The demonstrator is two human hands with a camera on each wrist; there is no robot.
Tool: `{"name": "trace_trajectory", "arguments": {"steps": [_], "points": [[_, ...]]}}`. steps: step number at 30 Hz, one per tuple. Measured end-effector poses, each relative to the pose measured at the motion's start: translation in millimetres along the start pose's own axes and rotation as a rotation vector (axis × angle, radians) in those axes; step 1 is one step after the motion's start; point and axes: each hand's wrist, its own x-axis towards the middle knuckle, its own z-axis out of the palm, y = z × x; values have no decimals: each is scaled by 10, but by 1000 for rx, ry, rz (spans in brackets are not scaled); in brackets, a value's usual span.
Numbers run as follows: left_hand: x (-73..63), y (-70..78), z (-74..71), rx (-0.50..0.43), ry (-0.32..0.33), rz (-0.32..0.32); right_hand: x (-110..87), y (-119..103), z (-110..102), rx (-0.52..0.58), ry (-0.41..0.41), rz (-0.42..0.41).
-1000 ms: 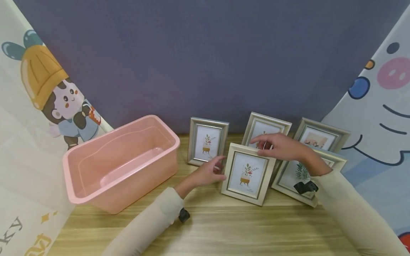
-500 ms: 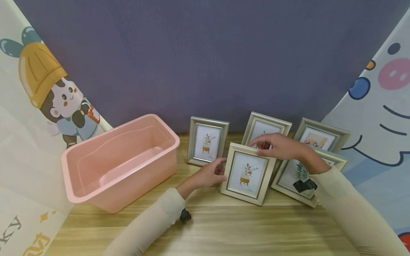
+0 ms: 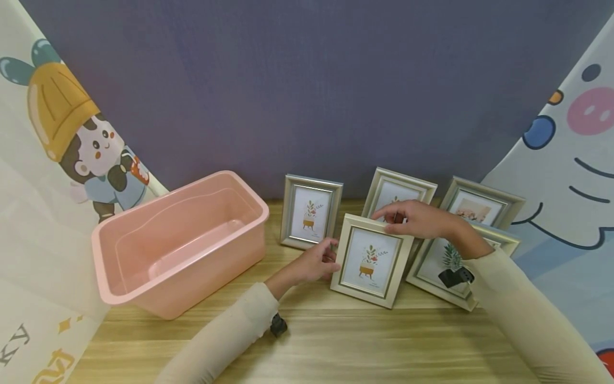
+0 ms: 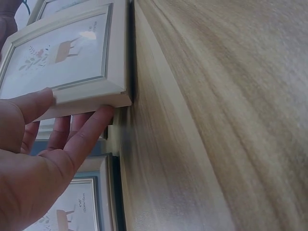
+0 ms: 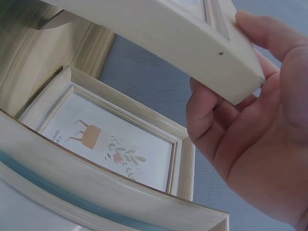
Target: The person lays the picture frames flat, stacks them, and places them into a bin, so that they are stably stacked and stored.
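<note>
A cream picture frame [image 3: 369, 261] with a potted-plant print stands upright on the wooden table, leaning slightly back. My right hand [image 3: 414, 220] grips its top right corner, thumb in front and fingers curled behind, as the right wrist view shows. At the left side edge, my left hand [image 3: 312, 262] holds the frame between thumb and fingers; in the left wrist view its thumb [image 4: 36, 103] lies on the edge near the front and a fingertip reaches the lower corner. Behind stands another picture frame [image 3: 374, 194], partly covered by my right hand and the front frame.
A pink plastic bin [image 3: 182, 245] stands at the left. A silvery picture frame [image 3: 312, 212] is behind my left hand. To the right, a leaf-print frame [image 3: 431, 266] and a further frame [image 3: 503, 205] overlap under my right forearm. A dark wall [image 3: 307, 96] closes the back.
My left hand has shifted very slightly downward along the frame's left edge, its fingers closer against it. The frame and my right hand are almost still.
</note>
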Motion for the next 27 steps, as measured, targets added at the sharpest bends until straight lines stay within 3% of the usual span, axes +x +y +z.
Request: {"name": "trace_trajectory", "arguments": {"steps": [11,20,27], "points": [[-11,-20,-28,17,-11,35,12,-9,17,-8,1,8],[-50,96,-129,-43,-30,62,-36,-56,-57,-5,38,-3],[-118,197,-254,18,-20,117,-72,-109,-95,31,59,8]]}}
